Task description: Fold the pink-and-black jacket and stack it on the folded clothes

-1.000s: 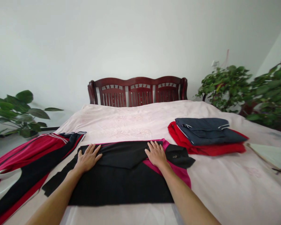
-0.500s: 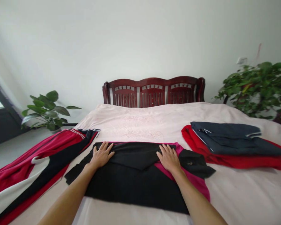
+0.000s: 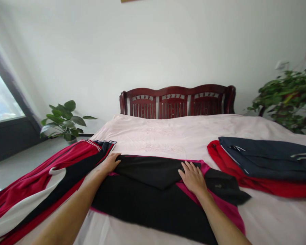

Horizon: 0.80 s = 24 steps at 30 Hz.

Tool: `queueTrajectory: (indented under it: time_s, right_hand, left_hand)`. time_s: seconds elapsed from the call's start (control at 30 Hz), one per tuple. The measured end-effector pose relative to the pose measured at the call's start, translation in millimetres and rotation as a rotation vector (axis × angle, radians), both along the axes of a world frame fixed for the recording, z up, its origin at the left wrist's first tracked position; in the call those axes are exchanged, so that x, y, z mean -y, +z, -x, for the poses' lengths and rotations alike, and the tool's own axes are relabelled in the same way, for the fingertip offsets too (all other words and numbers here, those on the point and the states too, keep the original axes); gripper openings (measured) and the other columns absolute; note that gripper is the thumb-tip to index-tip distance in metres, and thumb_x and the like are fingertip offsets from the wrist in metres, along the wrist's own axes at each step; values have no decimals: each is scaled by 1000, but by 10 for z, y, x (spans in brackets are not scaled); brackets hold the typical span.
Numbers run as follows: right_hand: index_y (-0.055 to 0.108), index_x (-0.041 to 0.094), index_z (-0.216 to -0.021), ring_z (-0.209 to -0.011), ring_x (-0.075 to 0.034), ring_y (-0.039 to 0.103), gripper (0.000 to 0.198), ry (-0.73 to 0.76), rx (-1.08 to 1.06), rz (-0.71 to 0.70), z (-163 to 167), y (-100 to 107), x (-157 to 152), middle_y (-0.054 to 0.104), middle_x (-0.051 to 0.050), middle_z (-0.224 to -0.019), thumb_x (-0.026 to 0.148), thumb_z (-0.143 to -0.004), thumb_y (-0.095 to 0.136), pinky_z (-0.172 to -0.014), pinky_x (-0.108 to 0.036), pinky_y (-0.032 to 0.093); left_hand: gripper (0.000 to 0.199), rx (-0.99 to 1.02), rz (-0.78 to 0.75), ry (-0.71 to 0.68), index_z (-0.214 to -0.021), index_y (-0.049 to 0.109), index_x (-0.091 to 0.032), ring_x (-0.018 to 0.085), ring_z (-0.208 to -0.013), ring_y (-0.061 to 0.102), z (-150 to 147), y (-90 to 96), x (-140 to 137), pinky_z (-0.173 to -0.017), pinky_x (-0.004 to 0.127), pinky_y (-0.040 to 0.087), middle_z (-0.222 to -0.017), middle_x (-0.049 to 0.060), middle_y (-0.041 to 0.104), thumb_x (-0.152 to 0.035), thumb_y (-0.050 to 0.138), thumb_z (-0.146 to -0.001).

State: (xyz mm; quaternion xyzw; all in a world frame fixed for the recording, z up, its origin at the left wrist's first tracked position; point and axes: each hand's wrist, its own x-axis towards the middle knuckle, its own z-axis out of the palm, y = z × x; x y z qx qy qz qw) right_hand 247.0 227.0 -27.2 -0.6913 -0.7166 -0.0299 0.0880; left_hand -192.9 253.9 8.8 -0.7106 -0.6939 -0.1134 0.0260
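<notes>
A black and magenta short-sleeved shirt (image 3: 153, 204) lies on the bed in front of me, its far part folded over toward me in a pointed flap. My left hand (image 3: 111, 164) is at the shirt's far left corner, fingers curled on the cloth and partly hidden; magenta edging shows beside it. On the right, my right hand (image 3: 193, 175) rests flat on the folded part with its fingers stretched out. Past that hand, a black sleeve (image 3: 225, 185) sticks out over the bedspread. The left sleeve is not visible.
Red, white and navy track clothing (image 3: 73, 170) lies spread at the left. A folded navy garment (image 3: 267, 156) sits on a red one (image 3: 260, 185) at the right. Beyond the pink bedspread (image 3: 153, 132) are a dark wooden headboard (image 3: 177, 102) and leafy plants (image 3: 65, 119) on both sides.
My left hand has gone from lying flat to curling at the shirt's left corner. The left sleeve that stuck out is gone from sight. My view has turned slightly left; my right hand stays flat.
</notes>
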Motion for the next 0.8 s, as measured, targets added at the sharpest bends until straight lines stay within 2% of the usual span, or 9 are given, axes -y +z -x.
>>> queueTrajectory:
  time_s: [0.1,0.2,0.27,0.37,0.47,0.57,0.67,0.73,0.8]
  right_hand:
    - [40,20,-149,-145,-26,27,60,0,3,-1,1,3,7,35,-5,-157,49,-97,30,-118,-46,18]
    - [41,20,-148,-145,-26,27,60,2,5,-9,-4,-2,16,35,-5,-157,49,-97,30,-118,-46,18]
    - [41,20,-148,-145,-26,27,60,3,9,-13,-7,-5,22,35,-5,-157,48,-97,29,-118,-46,18]
    - [41,20,-148,-145,-26,26,60,4,10,-12,-6,-3,23,35,-5,-157,49,-97,29,-118,-46,17]
    - [40,20,-149,-145,-26,26,60,2,15,-5,-2,-2,16,35,-5,-157,49,-97,29,-118,-46,18]
    - [40,20,-149,-145,-26,28,60,3,30,-17,-3,-13,6,36,-5,-156,49,-97,30,-117,-46,19]
    - [41,19,-148,-144,-27,29,60,8,37,-38,-3,-29,0,37,-6,-156,48,-97,30,-117,-46,20]
    - [42,19,-148,-144,-28,29,60,11,40,-45,-2,-36,-1,37,-6,-156,48,-97,31,-117,-47,20]
    - [43,18,-147,-144,-28,30,59,8,49,-50,0,-40,-2,37,-6,-155,47,-97,31,-117,-47,20]
  left_hand:
    - [35,-13,-29,6,-118,65,-24,25,-117,58,-21,82,11,-100,38,42,-124,9,66,-33,49,-89]
    - [27,-32,-62,1,-103,69,-26,26,-113,58,-74,175,-9,-108,45,31,-111,7,70,-34,45,-92]
    - [28,-36,-77,16,-102,68,-25,28,-114,58,-94,191,-40,-110,50,25,-109,9,70,-35,44,-92]
    - [28,-22,-50,33,-106,67,-24,29,-115,57,-81,115,-107,-106,49,32,-114,10,68,-36,47,-91]
    - [33,20,16,28,-112,67,-21,26,-110,62,-13,17,-194,-98,38,43,-115,11,69,-37,48,-90]
    - [46,59,57,21,-119,65,-16,25,-110,64,88,53,-256,-96,32,47,-118,12,69,-43,58,-83]
    - [65,76,8,38,-135,54,-10,31,-125,55,137,217,-192,-104,39,42,-135,17,60,-50,56,-83]
    - [63,79,-46,11,-139,50,-11,31,-134,47,98,308,-57,-111,41,35,-143,15,54,-51,43,-91]
    - [57,78,-65,-69,-137,54,-17,26,-137,44,6,319,122,-114,38,31,-144,9,55,-49,34,-95]
